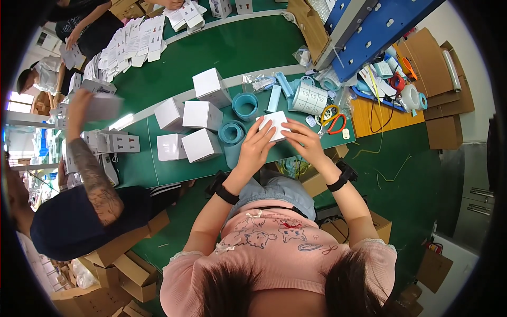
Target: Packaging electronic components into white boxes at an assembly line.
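Head view: both hands grip one small white box near the table's near edge, left hand and right hand clasping opposite sides. It sits corner-up like a diamond, no obvious long axis, just beside the blue tape rolls.

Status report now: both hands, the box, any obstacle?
Left hand and right hand both grip small white box. Blue tape rolls lie close left. Nothing blocks.
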Motion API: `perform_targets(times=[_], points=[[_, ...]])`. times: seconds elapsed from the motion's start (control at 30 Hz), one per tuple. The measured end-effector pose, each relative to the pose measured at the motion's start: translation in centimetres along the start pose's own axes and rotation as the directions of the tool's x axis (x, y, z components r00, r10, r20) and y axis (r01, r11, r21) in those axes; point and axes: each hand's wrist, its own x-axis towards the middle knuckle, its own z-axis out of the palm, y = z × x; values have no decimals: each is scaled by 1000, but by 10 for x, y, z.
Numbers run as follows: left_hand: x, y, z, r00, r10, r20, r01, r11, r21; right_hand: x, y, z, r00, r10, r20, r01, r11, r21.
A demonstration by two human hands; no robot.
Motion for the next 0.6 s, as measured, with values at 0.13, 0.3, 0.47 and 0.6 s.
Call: perform_targets(times=[0.13,0.3,0.47,0.6], points=[[-2,2,1,1000,-1,-8,1,1000,21,-2,2,1,1000,-21,-9,21,1000,-11],[-1,1,2,999,33,33,-36,997,72,-1,7,-1,999,-46,14,46,999,-20],[-11,2,7,999,49,10,-49,996,78,-4,1,-4,990,-116,86,123,988,-92],[-12,3,7,998,68,-4,-68,998,19,-1,-1,-9,981,-130,145,149,980,-130]])
